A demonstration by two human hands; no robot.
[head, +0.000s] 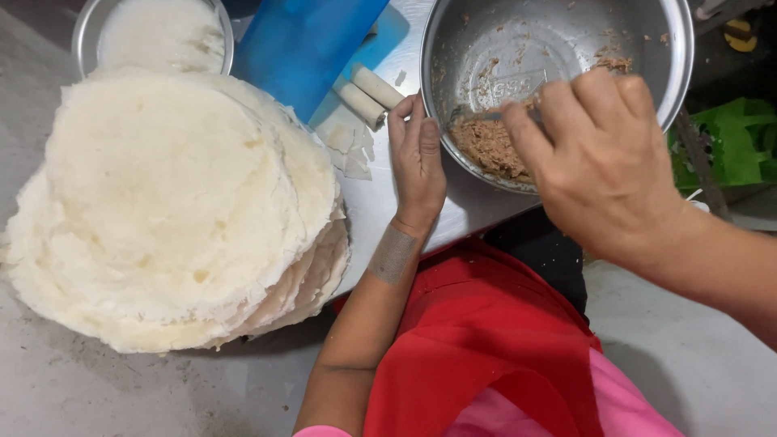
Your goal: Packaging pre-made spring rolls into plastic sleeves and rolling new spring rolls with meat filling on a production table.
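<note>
Far left: tall stack of thin round white wrappers (174, 202), with a small round metal dish of white paste (154, 32) above it. Next, blue plastic board (303, 40), two pale rolled wrappers (368, 93) beside it. Left hand (417, 158) flat, fingers loose, touching the rim of the large round steel bowl (558, 48). Right hand (599, 158) closed around a metal spoon (486, 115), digging into brown minced filling (490, 147) at the bowl's near edge.

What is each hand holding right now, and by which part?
Right hand grips a metal spoon by its handle, its bowl in the brown filling. Left hand holds nothing, only steadying the steel bowl's rim.
</note>
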